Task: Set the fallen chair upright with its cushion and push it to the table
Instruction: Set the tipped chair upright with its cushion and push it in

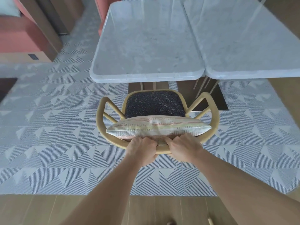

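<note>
A wooden armchair point(100, 114) with a dark speckled seat point(154, 103) stands upright in front of me, facing the marble table point(146, 46). A striped cushion point(157, 127) leans against the chair's backrest, on the seat. My left hand point(141, 151) and my right hand point(183, 148) grip the curved top rail of the backrest side by side, fingers curled over it and against the cushion. The seat's front edge sits just short of the table's near edge.
A second marble table point(251, 38) adjoins the first on the right. Metal table legs point(209, 88) stand beyond the chair's right arm. A patterned rug point(56, 127) covers the floor, wood flooring point(97, 210) lies near me, and an orange bench point(21, 34) is at the far left.
</note>
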Demonstrator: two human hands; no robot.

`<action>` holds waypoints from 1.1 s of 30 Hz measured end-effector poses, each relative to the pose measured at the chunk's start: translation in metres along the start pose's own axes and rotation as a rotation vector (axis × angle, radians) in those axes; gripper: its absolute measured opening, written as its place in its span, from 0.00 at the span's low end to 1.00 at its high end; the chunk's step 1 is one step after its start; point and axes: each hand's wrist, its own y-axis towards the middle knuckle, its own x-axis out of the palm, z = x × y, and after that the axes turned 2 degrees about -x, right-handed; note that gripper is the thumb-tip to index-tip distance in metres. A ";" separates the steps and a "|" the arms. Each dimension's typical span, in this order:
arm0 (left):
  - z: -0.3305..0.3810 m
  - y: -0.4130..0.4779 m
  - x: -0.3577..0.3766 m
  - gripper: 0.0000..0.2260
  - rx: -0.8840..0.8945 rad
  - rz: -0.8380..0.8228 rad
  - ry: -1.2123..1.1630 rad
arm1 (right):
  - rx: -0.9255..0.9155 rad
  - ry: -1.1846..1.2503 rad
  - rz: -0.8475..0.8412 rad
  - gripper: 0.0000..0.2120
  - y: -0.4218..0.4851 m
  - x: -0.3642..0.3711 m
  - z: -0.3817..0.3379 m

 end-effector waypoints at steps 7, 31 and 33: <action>-0.010 -0.020 0.005 0.12 -0.008 -0.028 -0.022 | -0.025 0.043 0.003 0.10 0.001 0.001 -0.021; 0.000 -0.090 0.020 0.12 -0.017 -0.020 -0.014 | 0.002 0.098 -0.032 0.10 -0.033 0.002 -0.083; -0.002 -0.106 0.026 0.12 -0.012 -0.035 -0.018 | -0.005 0.101 -0.044 0.11 -0.040 0.001 -0.099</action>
